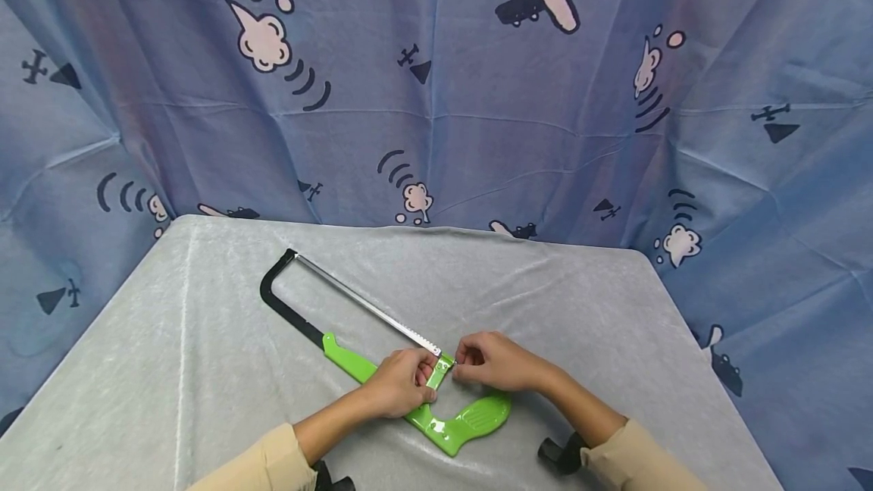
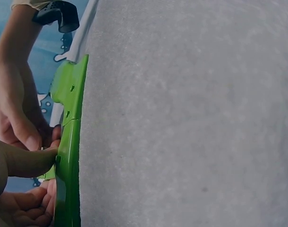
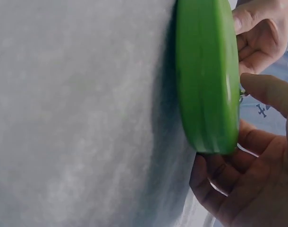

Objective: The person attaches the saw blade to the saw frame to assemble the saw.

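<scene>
A hacksaw [image 1: 348, 361] with a bright green handle [image 1: 477, 419], a black bow frame [image 1: 289, 313] and a silver blade [image 1: 368, 303] lies slantwise on the grey cloth, its blade on the far side. My left hand [image 1: 398, 385] grips the green front bar of the handle, close to the blade's near end. Just right of that bar, the thumb and forefinger of my right hand [image 1: 501, 362] pinch a small metal fastener [image 3: 243, 93] at the blade mount. The fingertips mostly cover it, so its exact shape cannot be told. In the left wrist view, the left thumb [image 2: 33, 161] presses against the green handle.
Grey cloth covers the table [image 1: 593, 309], whose far edge meets a blue curtain [image 1: 436, 82] printed with planes and clouds. Black devices are strapped at both wrists, the right one [image 1: 562, 455] hanging low over the cloth.
</scene>
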`<action>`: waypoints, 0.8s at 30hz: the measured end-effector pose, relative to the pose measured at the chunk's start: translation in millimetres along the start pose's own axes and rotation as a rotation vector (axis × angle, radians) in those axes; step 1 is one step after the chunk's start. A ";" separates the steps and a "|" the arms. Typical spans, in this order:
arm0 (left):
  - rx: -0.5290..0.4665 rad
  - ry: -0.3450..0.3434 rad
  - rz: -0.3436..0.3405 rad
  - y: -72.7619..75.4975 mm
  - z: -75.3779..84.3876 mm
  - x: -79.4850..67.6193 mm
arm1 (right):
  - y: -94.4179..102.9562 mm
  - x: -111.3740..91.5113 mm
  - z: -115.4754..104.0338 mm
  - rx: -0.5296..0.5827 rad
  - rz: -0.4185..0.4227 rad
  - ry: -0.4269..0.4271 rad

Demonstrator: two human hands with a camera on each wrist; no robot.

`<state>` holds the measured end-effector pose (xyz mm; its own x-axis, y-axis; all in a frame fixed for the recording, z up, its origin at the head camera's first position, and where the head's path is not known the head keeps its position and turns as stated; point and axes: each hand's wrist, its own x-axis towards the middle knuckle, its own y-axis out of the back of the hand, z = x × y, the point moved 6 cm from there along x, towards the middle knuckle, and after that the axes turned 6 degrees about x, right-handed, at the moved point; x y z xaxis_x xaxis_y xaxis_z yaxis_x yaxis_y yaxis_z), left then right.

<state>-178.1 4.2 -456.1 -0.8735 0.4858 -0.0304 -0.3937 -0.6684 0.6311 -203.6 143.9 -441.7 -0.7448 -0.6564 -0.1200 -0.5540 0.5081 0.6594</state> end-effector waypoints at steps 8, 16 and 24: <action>0.006 0.012 -0.002 -0.9 -2.1 0.6 | 0.4 0.5 2.1 0.129 -0.071 0.002; 0.008 0.020 -0.007 -1.1 -2.2 0.3 | 0.2 1.0 7.2 0.174 -0.078 -0.043; 0.001 0.018 -0.006 -0.8 -0.8 0.1 | 0.0 1.8 6.6 0.196 -0.064 -0.024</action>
<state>-178.1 4.3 -457.2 -0.8763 0.4794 -0.0482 -0.3987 -0.6652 0.6313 -207.4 146.5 -446.8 -0.7132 -0.6785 -0.1762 -0.6605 0.5663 0.4929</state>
